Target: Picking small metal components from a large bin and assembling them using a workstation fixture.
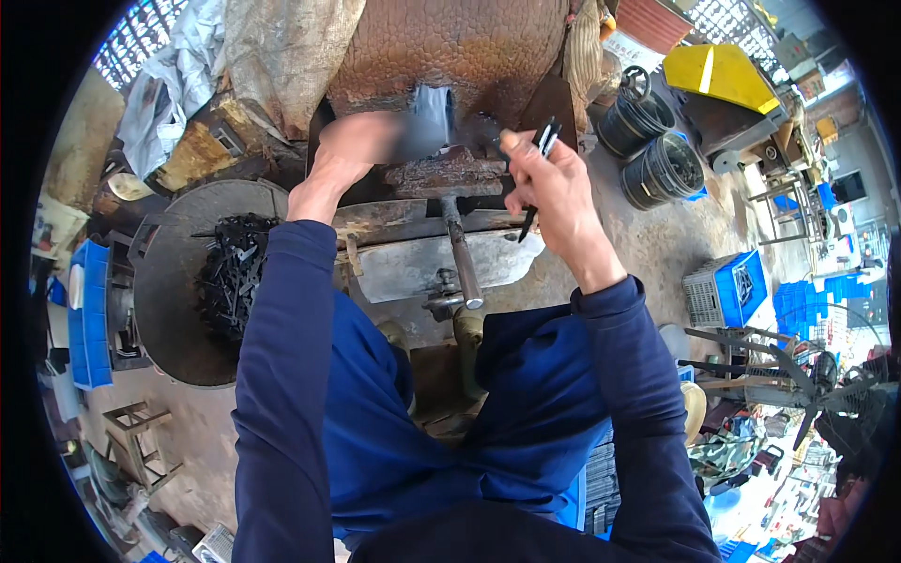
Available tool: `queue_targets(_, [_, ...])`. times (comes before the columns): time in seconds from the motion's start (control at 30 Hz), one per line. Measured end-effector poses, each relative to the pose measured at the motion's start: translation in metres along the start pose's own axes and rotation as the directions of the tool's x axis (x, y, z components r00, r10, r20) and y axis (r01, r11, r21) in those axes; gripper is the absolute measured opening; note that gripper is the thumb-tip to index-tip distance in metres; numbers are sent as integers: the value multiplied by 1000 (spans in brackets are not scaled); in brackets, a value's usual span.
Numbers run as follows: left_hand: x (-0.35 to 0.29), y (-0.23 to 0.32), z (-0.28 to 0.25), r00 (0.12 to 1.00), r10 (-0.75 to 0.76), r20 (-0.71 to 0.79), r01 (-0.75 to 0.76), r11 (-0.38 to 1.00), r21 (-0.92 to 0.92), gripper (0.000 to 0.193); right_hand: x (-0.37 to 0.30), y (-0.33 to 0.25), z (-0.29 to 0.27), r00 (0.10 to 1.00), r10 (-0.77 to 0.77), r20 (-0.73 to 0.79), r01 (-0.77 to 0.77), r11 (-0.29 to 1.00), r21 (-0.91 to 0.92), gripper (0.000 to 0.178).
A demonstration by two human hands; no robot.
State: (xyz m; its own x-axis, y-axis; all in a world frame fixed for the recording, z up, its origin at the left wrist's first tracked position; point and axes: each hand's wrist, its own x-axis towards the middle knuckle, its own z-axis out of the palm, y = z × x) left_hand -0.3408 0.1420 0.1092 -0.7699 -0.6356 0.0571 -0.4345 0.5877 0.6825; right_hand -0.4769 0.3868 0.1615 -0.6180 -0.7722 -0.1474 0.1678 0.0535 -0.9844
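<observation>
At the worn brown housing [460, 56], my left hand [361, 145] reaches toward a small opening [433, 113] where something whitish shows. Motion smears its fingers, and a dark blur beside them is too unclear to name. My right hand [554, 183] is raised to the right of the opening, fingers closed round a slim black piece [528, 223] that pokes out above and below the grip. Its exact kind cannot be made out. Between and below the hands, a metal bar [460, 249] with a round end points toward me, over a pale grey slab [394, 267].
A big round pan [161, 300] at my left holds a heap of thin black pieces [235, 272]. Black buckets [648, 178] stand at the right, near a yellow cover [718, 80]. Farther right are a blue crate [737, 291] and a fan [817, 385]. A wooden stool [141, 436] is lower left.
</observation>
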Motion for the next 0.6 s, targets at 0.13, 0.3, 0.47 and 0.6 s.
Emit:
queue_targets(0.13, [6, -16, 7, 997, 25, -80, -22, 999, 40, 30, -26, 12, -3, 980, -158, 123, 192, 915, -354, 18])
queue_targets(0.3, [5, -61, 6, 987, -156, -25, 145, 958, -247, 36, -38, 55, -2, 614, -466, 637, 789, 372, -489, 43])
queue_targets(0.47, [0, -40, 2, 965, -249, 78, 261, 909, -326, 26, -62, 43, 2, 743, -317, 590, 669, 398, -628, 37])
queue_targets(0.6, [14, -70, 9, 982, -176, -60, 142, 916, -376, 31, -57, 35, 5, 724, -211, 657, 676, 408, -614, 39])
